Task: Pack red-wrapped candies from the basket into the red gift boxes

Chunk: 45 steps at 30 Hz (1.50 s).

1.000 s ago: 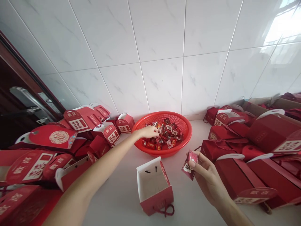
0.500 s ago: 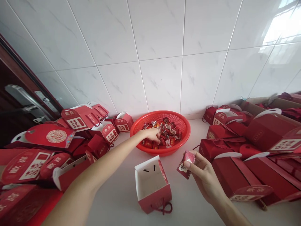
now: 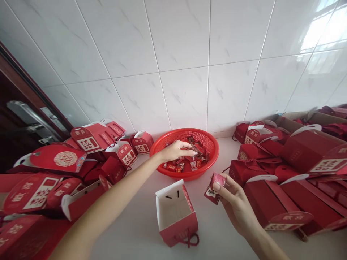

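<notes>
My left hand (image 3: 177,151) reaches over the red plastic basket (image 3: 184,177) of wrapped candies (image 3: 199,164). Its thumb and fingers close around a candy above the pile, partly hidden by the fingers. To the right of the open box, my right hand (image 3: 230,191) pinches wrapped candies (image 3: 213,192), one pink and one dark red, between thumb and fingers. An open red box (image 3: 179,227) with a white inside and a dark red cord stands on the table in front of the basket.
Several red gift boxes (image 3: 62,157) are piled at the left, beside a dark door with a metal handle (image 3: 24,112). More red boxes (image 3: 273,202) crowd the right side, with a cardboard carton (image 3: 291,124) behind. A white tiled wall (image 3: 181,97) rises behind the basket.
My left hand has lifted slightly and moved right within the basket, its fingers now more extended around a candy. My right hand has stayed almost still, holding the same candies.
</notes>
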Tool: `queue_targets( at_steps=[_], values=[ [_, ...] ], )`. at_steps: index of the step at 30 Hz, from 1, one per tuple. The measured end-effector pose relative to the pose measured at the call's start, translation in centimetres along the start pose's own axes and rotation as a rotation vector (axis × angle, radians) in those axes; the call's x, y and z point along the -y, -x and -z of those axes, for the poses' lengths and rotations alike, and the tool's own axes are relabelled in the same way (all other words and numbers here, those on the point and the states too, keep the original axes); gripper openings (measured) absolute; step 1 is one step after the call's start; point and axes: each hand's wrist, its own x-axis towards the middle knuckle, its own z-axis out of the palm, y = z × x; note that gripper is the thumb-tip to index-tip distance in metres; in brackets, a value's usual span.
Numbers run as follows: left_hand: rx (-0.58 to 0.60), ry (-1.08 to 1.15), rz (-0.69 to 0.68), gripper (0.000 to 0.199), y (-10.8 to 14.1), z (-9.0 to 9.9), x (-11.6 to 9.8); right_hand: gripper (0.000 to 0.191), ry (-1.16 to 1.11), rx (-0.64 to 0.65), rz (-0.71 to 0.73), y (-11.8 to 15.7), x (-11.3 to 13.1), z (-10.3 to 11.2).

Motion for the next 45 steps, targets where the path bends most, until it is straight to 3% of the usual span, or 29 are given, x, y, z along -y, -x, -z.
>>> queue_targets(
  at_steps=[3,8,14,23,26,30,33,36,40,45],
  values=[
    [0.093,-0.01,-0.06,0.024,1.9,-2.8,-2.8,0.033,-0.039,0.014,0.012,0.2,0.1,-0.1],
    [0.097,-0.167,-0.108,0.016,4.4,-6.2,-5.1,0.033,-0.082,-0.018,0.018,0.2,0.0,-0.1],
    [0.129,-0.017,-0.074,0.022,4.9,-5.4,-5.5,0.037,-0.126,-0.03,0.0,0.3,-0.2,0.0],
    [0.257,-0.036,-0.065,0.029,4.2,-4.9,-5.1,0.036,-0.091,-0.076,-0.025,-0.1,-0.3,-0.1],
    [0.281,0.001,0.013,0.037,3.7,-4.7,-5.0,0.039,-0.08,-0.105,-0.032,-0.1,-0.3,-0.1],
    [0.231,0.076,0.1,0.051,2.0,-3.0,-4.3,0.041,-0.068,-0.149,-0.017,0.0,-0.2,-0.1],
    [0.024,0.101,0.078,0.046,-0.4,-0.9,-2.8,0.042,-0.075,-0.16,-0.022,-0.1,-0.1,-0.1],
    [-0.131,-0.103,0.162,0.044,-3.1,0.9,-0.5,0.04,-0.087,-0.139,-0.012,-0.1,-0.1,-0.1],
    [-0.143,-0.254,0.219,0.046,-6.2,1.4,2.6,0.041,-0.096,-0.137,-0.01,-0.2,-0.1,-0.1],
    [-0.044,-0.444,0.221,0.063,-8.8,-0.8,4.3,0.045,-0.11,-0.106,-0.063,-0.1,-0.1,-0.2]
  ],
)
